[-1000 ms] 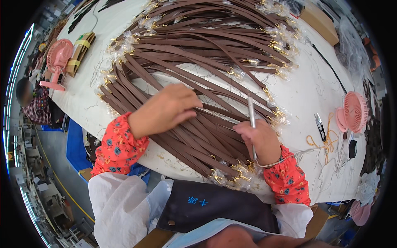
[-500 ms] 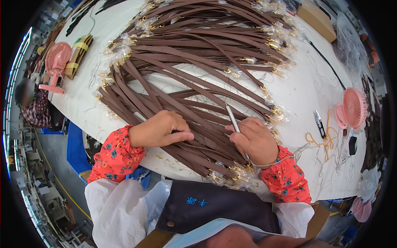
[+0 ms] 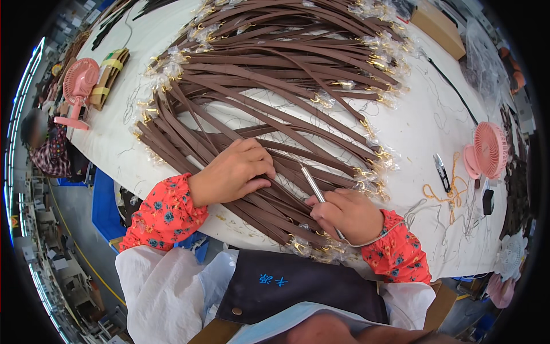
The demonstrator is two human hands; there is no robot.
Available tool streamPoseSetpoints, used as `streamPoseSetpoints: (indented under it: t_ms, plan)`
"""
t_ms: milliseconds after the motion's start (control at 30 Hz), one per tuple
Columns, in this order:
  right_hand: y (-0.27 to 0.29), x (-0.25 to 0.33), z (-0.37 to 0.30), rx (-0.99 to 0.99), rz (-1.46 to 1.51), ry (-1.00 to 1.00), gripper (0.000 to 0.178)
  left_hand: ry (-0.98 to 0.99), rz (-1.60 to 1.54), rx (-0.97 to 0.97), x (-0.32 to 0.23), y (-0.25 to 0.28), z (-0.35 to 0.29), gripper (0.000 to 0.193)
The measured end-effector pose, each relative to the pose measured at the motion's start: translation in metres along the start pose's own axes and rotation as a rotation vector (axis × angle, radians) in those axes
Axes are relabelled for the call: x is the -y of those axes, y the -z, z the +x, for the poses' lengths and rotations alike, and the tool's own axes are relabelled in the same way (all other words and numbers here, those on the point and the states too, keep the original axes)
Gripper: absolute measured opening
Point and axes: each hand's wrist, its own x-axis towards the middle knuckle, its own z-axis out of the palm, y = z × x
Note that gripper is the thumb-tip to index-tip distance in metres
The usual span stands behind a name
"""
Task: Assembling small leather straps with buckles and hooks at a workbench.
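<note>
Both hands work low on a heap of flat brown leather-like straps [image 3: 258, 209]; the right hand [image 3: 349, 215] is closed round a slim silver pen-shaped metal tool [image 3: 311, 182].
The heap lies across the white table [image 3: 418, 149]; the left hand [image 3: 234, 172] rests over its near part, fingers curled, though whether they pinch a strap I cannot tell; good handling probably means steadying each strap flat with the left fingers, and keeping the tool's tip off neighbouring straps; at the heap's ends, crinkled clear plastic wraps [image 3: 301, 245] enclose gold-coloured metal clasps [image 3: 375, 183], so a light touch seems wise there; beyond the heap's far right stands a tan cardboard box [image 3: 438, 28], contents hidden; left of the heap, below table level, sits a blue plastic bin [image 3: 103, 198], contents unclear.
</note>
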Motion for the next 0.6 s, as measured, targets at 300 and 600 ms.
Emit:
streamPoseSetpoints:
  t_ms: [300,600]
  plan:
    - [-0.013,-0.006,0.005,-0.22,-0.135,-0.065,0.018,0.172,-0.454,0.296,-0.001,0.013,-0.006,0.016]
    - [-0.014,-0.001,0.008,-0.134,-0.135,-0.122,0.023,0.109,0.053,-0.08,-0.007,-0.004,0.01,0.031]
